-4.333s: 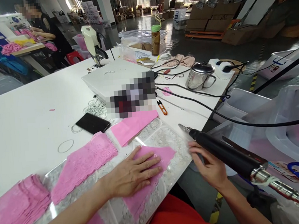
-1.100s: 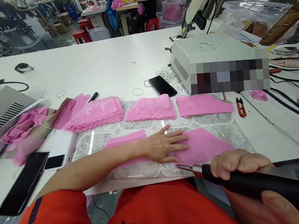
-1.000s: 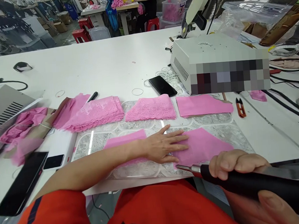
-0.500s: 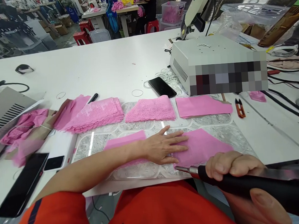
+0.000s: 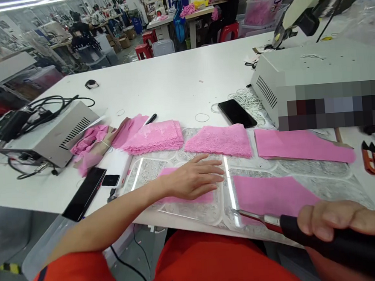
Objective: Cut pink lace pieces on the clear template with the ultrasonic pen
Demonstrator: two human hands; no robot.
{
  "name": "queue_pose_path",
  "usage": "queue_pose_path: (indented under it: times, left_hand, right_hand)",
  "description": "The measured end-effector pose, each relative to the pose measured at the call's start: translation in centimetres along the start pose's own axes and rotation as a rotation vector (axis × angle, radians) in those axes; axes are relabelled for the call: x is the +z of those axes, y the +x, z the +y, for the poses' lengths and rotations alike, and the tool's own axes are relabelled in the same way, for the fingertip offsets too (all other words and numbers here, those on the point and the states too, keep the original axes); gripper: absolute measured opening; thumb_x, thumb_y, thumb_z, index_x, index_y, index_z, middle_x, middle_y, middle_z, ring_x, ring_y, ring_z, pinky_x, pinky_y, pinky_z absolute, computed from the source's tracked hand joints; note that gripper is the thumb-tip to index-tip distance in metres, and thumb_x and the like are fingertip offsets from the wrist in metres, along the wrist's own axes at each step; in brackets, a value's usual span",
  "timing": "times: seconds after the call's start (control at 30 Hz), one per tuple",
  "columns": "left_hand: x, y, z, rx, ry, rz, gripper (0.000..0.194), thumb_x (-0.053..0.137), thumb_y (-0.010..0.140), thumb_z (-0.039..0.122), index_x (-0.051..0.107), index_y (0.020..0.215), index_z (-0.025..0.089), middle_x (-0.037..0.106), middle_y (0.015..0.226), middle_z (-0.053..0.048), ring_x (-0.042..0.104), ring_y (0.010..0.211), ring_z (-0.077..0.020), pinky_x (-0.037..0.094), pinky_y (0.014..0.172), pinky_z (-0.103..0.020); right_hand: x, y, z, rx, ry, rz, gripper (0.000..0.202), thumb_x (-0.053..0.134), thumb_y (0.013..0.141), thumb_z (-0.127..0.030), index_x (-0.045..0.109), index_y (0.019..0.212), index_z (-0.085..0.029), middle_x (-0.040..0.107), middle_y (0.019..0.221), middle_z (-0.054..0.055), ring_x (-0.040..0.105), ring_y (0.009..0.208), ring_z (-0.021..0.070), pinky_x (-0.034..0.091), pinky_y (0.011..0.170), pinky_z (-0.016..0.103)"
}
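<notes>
My left hand (image 5: 195, 178), palm down with its fingers stretched out, is over a pink fabric piece (image 5: 204, 198) and covers much of it. In my right hand (image 5: 340, 219) is a black-handled tool (image 5: 291, 227) with a slim metal tip. That tip is at the lower left corner of a second pink fabric piece (image 5: 271, 194), which lies flat on the marble-patterned mat (image 5: 192, 215). Behind it are a long pink panel (image 5: 300, 145) and a pink lace piece (image 5: 221, 140). A stack of pink lace pieces (image 5: 155, 136) lies farther left.
A grey box (image 5: 314, 67), partly pixelated, stands back right, with a phone (image 5: 237, 113) and white cord beside it. Orange snips (image 5: 371, 157) lie at right. Another vented box (image 5: 55, 141), a power bank (image 5: 115, 171) and a black phone (image 5: 85, 194) are at left. Someone sits behind.
My left hand has shifted off the right-hand fabric piece, leftward over the other one. The view has turned left. The tool's tip stays near the same fabric corner.
</notes>
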State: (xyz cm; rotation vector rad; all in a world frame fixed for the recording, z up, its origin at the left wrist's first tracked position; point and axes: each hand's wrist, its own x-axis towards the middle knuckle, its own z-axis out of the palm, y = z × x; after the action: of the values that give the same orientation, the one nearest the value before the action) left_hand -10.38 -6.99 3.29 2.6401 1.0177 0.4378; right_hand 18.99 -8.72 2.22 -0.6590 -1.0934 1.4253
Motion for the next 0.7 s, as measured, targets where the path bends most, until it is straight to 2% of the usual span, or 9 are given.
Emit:
queue_pose_path:
  times: [0.1,0.23,0.33,0.43,0.6,0.7]
  left_hand:
    - [0.4,-4.0,0.3,-0.091,0.012,-0.032,0.036,0.035,0.102,0.03,0.062,0.122,0.016,0.059,0.135,-0.008,0.037,0.14,-0.0208,0.016,0.121,-0.045]
    - [1.3,-7.0,1.1,-0.138,0.028,-0.121,0.041,0.038,0.101,0.032,0.049,0.138,0.017,0.043,0.149,-0.008,0.026,0.145,-0.0238,0.008,0.121,-0.05]
    - [1.5,-8.1,1.3,-0.136,0.039,-0.16,0.046,0.041,0.1,0.034,0.04,0.144,0.02,0.039,0.152,-0.006,0.023,0.146,-0.0233,0.004,0.121,-0.05]
    - [1.5,-8.8,1.1,-0.114,0.05,-0.166,0.05,0.043,0.1,0.037,0.036,0.147,0.022,0.037,0.152,-0.006,0.022,0.146,-0.023,0.002,0.121,-0.05]
    - [1.7,-9.7,0.4,-0.072,0.032,-0.106,0.059,0.047,0.098,0.039,0.025,0.151,0.023,0.037,0.152,-0.006,0.022,0.146,-0.0225,0.005,0.122,-0.049]
    - [1.8,-9.9,0.3,-0.046,0.019,-0.076,0.062,0.048,0.098,0.039,0.022,0.152,0.024,0.039,0.151,-0.006,0.025,0.145,-0.0218,0.006,0.122,-0.048]
  right_hand:
    - [1.2,1.5,0.7,-0.115,0.031,-0.112,0.026,0.062,0.075,-0.044,0.065,0.09,-0.023,0.054,0.075,0.002,0.048,0.059,0.0145,0.048,0.055,0.034]
    - [3.4,2.3,1.3,-0.107,0.033,-0.208,0.026,0.063,0.076,-0.041,0.065,0.093,-0.022,0.055,0.077,0.003,0.051,0.061,0.0146,0.048,0.054,0.033]
    - [4.6,2.1,2.0,-0.114,0.01,-0.218,0.025,0.062,0.077,-0.043,0.065,0.093,-0.024,0.055,0.076,0.003,0.05,0.059,0.0151,0.047,0.052,0.034]
    - [5.1,1.8,2.8,-0.15,-0.021,-0.174,0.025,0.061,0.076,-0.046,0.064,0.091,-0.025,0.053,0.074,0.003,0.049,0.056,0.0149,0.044,0.048,0.034]
    - [5.9,1.4,3.2,-0.194,-0.063,-0.087,0.025,0.06,0.074,-0.046,0.064,0.088,-0.026,0.051,0.072,0.001,0.046,0.054,0.014,0.042,0.046,0.033]
    - [6.2,1.3,3.0,-0.183,-0.076,-0.087,0.024,0.06,0.074,-0.045,0.064,0.088,-0.026,0.05,0.074,0.001,0.047,0.056,0.0139,0.043,0.048,0.033]
